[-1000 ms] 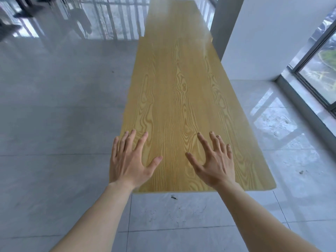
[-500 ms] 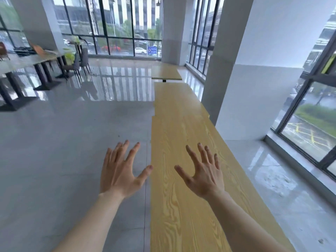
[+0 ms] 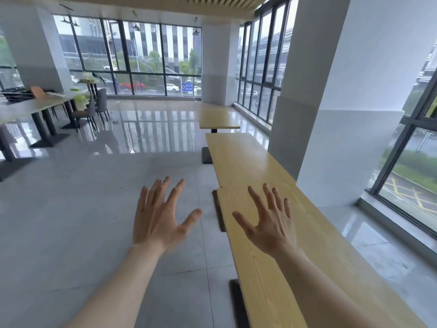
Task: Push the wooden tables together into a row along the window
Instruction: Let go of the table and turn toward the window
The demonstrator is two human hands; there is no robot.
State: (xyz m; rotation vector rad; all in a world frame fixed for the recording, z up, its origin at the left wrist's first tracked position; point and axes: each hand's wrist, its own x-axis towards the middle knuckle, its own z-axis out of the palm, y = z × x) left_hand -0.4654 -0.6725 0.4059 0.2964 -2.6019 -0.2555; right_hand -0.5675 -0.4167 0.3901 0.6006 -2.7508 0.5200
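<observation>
- Three wooden tables line up ahead of us: the near table point(image 3: 307, 245), the middle table point(image 3: 241, 159) and the far table point(image 3: 218, 118).
- Their long axes run away from us, along the window point(image 3: 260, 67) on the right, with a white pillar point(image 3: 331, 114) just beside the near and middle ones.
- Near and middle tables meet end to end, with the near top set slightly right of the middle one at the joint.
- Between the middle and far tables a small gap shows.
- Our left hand point(image 3: 158, 216) is spread wide, fingers apart, over the floor point(image 3: 82, 209) left of the near table, grasping nothing.
- Our right hand point(image 3: 269, 223) is likewise splayed and empty, above the near tabletop; whether it touches the wood we cannot tell.
- Compared with a second ago, when both hands were at the table's near end and we looked down its top, our view has lifted to take in the room.
- Since half a second ago the hands sit much as they did, the left one off the table's edge.
- Other tables point(image 3: 35, 107) and chairs point(image 3: 94, 107) stand far left.
</observation>
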